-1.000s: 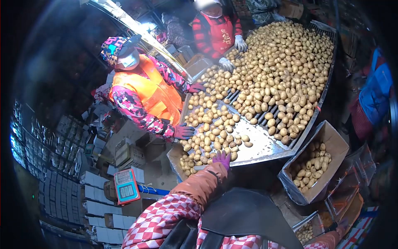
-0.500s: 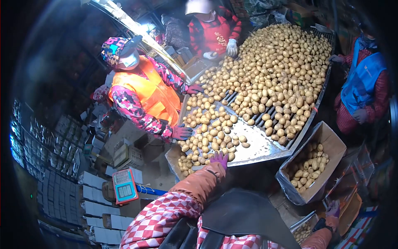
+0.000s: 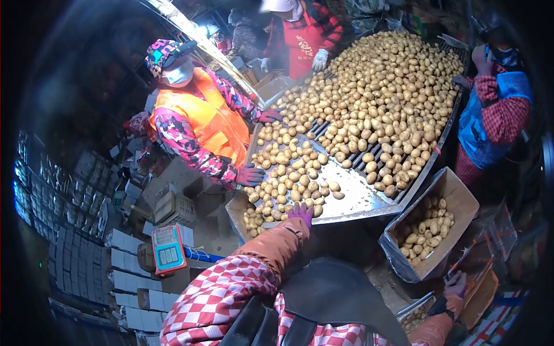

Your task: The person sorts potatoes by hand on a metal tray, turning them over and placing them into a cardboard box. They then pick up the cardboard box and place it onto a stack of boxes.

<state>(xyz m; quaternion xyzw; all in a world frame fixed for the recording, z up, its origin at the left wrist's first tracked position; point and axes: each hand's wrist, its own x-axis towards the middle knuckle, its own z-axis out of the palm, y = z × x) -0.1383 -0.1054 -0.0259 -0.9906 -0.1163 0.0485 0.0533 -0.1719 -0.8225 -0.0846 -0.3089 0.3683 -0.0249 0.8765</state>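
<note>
My left hand point(image 3: 301, 213), in a purple glove, reaches to the near edge of the metal sorting tray point(image 3: 355, 199). Its fingers are spread against the potatoes point(image 3: 297, 177) at the tray's mouth, with nothing gripped. Below that mouth stands a cardboard box point(image 3: 235, 213) with more potatoes at its top. Low on the right, my right hand point(image 3: 456, 284), gloved too, has its fingers stretched out beside a brown cardboard flap point(image 3: 482, 297). A container of potatoes point(image 3: 415, 317) lies just below it, partly covered by my sleeve.
A lined box point(image 3: 461, 193) of potatoes stands right of the tray. Potatoes heap over the roller grate point(image 3: 369, 173). Co-workers stand around it: one in an orange vest point(image 3: 205, 112), one in a red apron point(image 3: 303, 49), one in a blue vest point(image 3: 479, 127). A scale point(image 3: 168, 249) sits left.
The co-worker in blue has raised a hand towards the face. The one in the red apron has drawn a hand back from the potatoes. My left hand stays at the tray's edge.
</note>
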